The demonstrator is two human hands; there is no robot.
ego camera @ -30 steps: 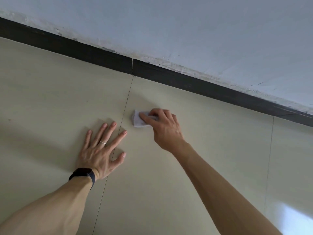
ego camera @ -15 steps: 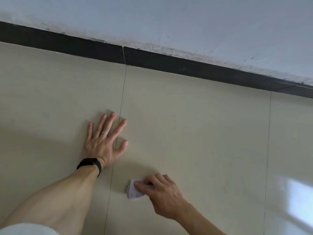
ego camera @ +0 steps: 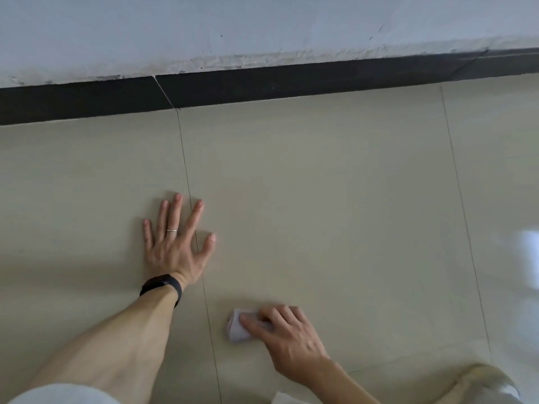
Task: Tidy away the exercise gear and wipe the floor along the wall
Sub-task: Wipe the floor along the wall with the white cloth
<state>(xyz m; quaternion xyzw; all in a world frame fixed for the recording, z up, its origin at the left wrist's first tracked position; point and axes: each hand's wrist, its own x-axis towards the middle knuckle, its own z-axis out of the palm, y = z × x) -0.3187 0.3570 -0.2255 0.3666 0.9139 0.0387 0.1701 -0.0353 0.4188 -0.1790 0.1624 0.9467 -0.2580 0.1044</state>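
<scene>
- The person is crouching over the tiled floor (ego camera: 335, 199) and bracing on the left hand (ego camera: 175, 249). It is lying flat with its fingers straight and spread, holding nothing. It is wearing a dark wristband (ego camera: 162, 284) and a thin ring (ego camera: 172, 230).
- The right hand (ego camera: 291, 336) is curling its fingers over a small pale wipe (ego camera: 236, 332) and pressing it down onto the tile at the near edge of the scene.
- The wipe is sitting just right of the grout line (ego camera: 186, 176), which is running from near to far. The left hand is lying across that line, farther out and to the left.
- The relation that matters: the dark skirting board (ego camera: 306, 80) at the foot of the wall (ego camera: 262, 24) is running left to right across the far side, well apart from the wipe. The strip of floor to be cleaned is stretching along it, so its long axis is lying crosswise to the grout line.
- The left hand is nearer that strip, but it is bearing the person's weight. I would judge the right hand to be the one doing the reaching, pushing the wipe straight away toward the skirting and then sweeping sideways along it.
- No exercise gear is showing from here.
</scene>
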